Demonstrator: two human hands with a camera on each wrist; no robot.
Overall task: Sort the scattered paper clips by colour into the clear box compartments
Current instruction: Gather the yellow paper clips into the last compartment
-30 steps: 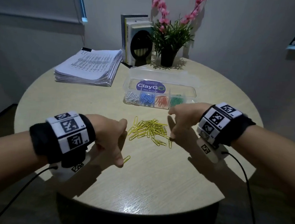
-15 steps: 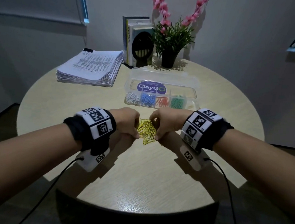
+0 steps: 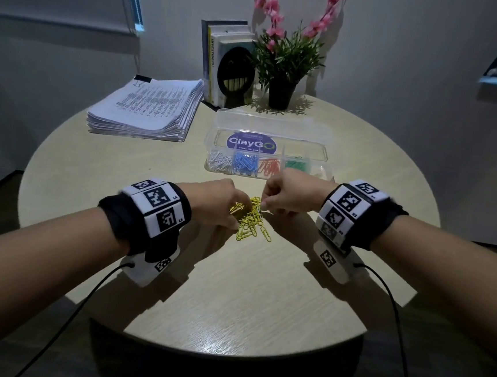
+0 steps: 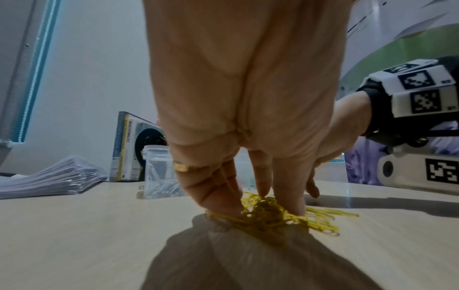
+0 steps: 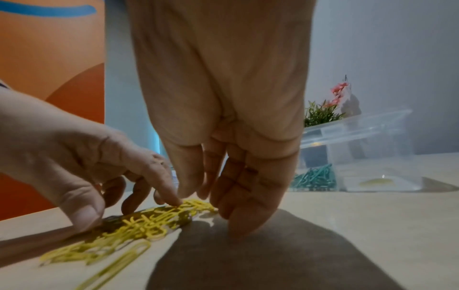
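A heap of yellow paper clips (image 3: 250,223) lies mid-table, in front of the clear box (image 3: 272,121). My left hand (image 3: 224,211) is on the heap's left side. In the left wrist view its fingers (image 4: 218,198) and thumb curl round the yellow clips (image 4: 268,215) and pinch them. My right hand (image 3: 269,208) stands on the heap's right side, fingers (image 5: 238,219) pointing down onto the table beside the clips (image 5: 149,223) and holding nothing. The box compartments hold white (image 3: 218,161), blue (image 3: 245,164), red (image 3: 268,167) and green clips (image 3: 296,165).
A thick stack of printed paper (image 3: 147,110) lies at the back left. Upright books (image 3: 228,63) and a potted pink-flowered plant (image 3: 284,59) stand behind the box. The box lid stands raised at the back. Cables trail from both wrists over the near table edge (image 3: 227,352).
Both hands came in from the sides and swept the spread yellow clips, along with a stray one near the left hand, into a tight heap. The left fingers now curl round it.
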